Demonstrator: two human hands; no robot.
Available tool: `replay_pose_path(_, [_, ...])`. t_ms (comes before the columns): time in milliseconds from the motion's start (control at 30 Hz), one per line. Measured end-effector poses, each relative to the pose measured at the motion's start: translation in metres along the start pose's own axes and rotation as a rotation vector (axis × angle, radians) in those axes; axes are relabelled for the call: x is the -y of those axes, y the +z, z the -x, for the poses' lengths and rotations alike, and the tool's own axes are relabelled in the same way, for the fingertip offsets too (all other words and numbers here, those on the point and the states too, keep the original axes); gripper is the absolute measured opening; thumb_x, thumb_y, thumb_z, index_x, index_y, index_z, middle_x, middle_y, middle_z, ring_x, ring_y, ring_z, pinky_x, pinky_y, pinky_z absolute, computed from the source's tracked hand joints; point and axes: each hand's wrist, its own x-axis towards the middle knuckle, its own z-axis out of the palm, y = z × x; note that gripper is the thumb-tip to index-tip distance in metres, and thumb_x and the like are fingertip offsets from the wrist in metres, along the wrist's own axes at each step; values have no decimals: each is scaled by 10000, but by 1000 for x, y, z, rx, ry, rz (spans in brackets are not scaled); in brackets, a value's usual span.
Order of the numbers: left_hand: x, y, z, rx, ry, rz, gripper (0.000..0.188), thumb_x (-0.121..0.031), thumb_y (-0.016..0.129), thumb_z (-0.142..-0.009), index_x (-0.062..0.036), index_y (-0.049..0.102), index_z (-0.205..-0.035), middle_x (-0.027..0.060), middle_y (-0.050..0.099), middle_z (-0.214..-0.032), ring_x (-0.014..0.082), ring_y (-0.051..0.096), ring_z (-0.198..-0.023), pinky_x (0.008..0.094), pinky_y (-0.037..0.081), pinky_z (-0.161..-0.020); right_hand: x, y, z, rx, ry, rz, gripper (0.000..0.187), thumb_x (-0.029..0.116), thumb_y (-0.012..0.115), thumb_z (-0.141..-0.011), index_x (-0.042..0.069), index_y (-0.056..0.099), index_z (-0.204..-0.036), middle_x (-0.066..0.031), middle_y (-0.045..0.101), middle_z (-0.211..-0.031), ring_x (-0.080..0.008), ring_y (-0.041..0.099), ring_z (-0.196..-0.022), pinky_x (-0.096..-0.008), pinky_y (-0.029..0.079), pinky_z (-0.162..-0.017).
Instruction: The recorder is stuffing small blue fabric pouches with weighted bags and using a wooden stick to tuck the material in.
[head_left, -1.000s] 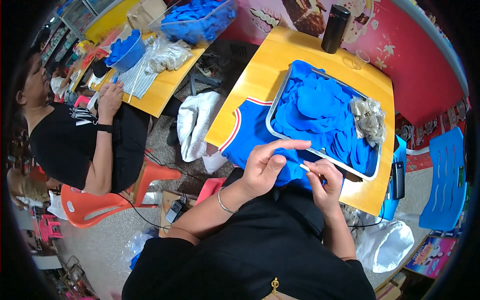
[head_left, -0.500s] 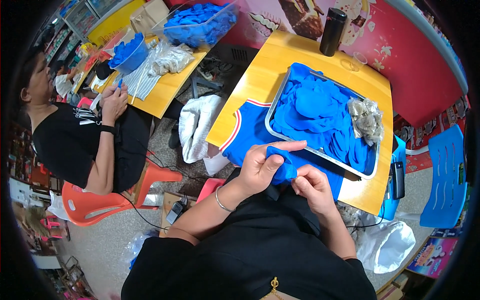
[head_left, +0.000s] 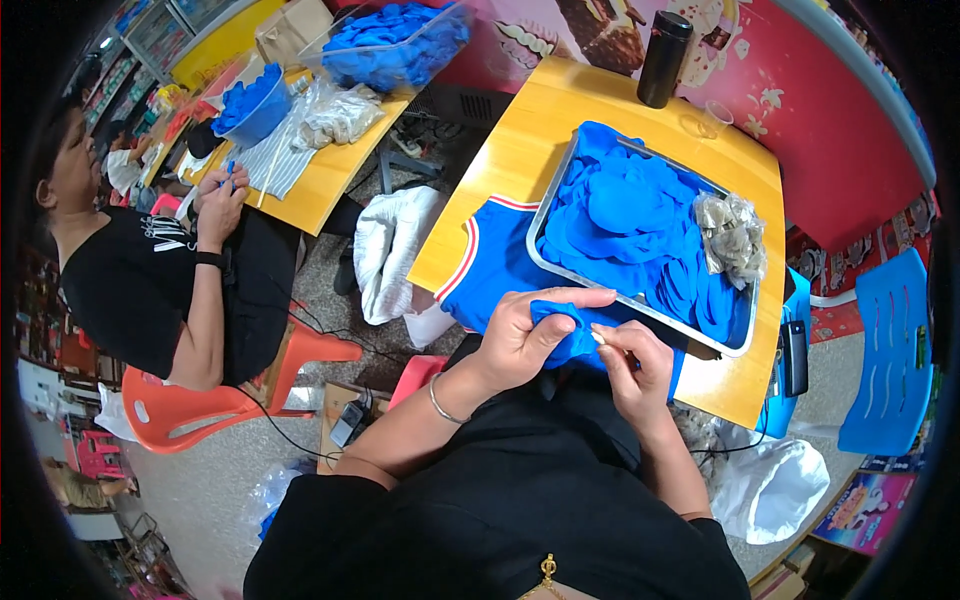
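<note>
My left hand [head_left: 512, 342] is closed on a small blue fabric piece [head_left: 572, 348], its thumb pressing from the near side and its index finger stretched out above. At the cloth's right edge, my right hand [head_left: 642, 368] pinches a small pale thing [head_left: 598, 337] too small to name. Both hands are in front of my body, near the table's front edge. Just beyond them, a metal tray [head_left: 640, 303] holds a heap of flat blue fabric pieces [head_left: 630, 205] and a clear bag of small greyish-brown things [head_left: 735, 240].
Under the tray on the wooden table [head_left: 500, 130] lies a blue garment [head_left: 500, 240] with red-and-white trim. A black bottle [head_left: 665, 60] and clear cup [head_left: 715, 118] stand behind. At left, a seated person [head_left: 140, 290] handles blue cloth. A blue chair [head_left: 888, 350] is right.
My right hand has shifted slightly right from the cloth, and a pale thing now shows at its fingertips. My left hand keeps its hold. The seated person's hands have moved a little.
</note>
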Motion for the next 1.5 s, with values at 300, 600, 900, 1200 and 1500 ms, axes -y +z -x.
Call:
replay_pose_path(300, [-2,0,0,13,-108,4,543,-470,487,-875,27,627,-1043,114,660,-985,92,594,-756,229,464,-678,0,-3,4,231,511,-654,102,34,571,-828,-31,615,-893,-76,620,-769,-119,561,-652,-243,434,-568])
replay_pose_path(600, [-3,-3,-4,34,23,-58,402,-319,498,-906,24,597,-1090,143,629,-1069,242,615,-985,300,474,-838,-4,1,0,-8,-7,31,172,-39,641,-725,-6,623,-893,-123,651,-828,-212,594,-633,-274,459,-564])
replay_pose_path(900, [7,3,2,90,-107,34,476,-370,505,-897,63,590,-1074,157,628,-1056,186,615,-907,290,474,-809,-2,-6,3,226,372,-480,124,83,544,-869,-25,597,-902,-58,583,-727,-107,541,-634,-241,430,-570])
replay_pose_path(1200, [11,0,2,133,-170,-36,381,-308,521,-901,22,605,-1074,144,633,-1044,217,609,-957,286,456,-833,-8,4,4,118,318,-411,83,53,576,-842,-25,584,-868,-84,608,-766,-128,581,-659,-247,451,-592])
replay_pose_path(1500, [6,-14,0,-69,-38,-181,324,-282,504,-909,-6,646,-1004,79,594,-813,149,488,-730,259,394,-695,-11,5,3,13,207,18,85,-5,620,-788,-27,611,-870,-104,638,-762,-134,618,-657,-227,470,-579])
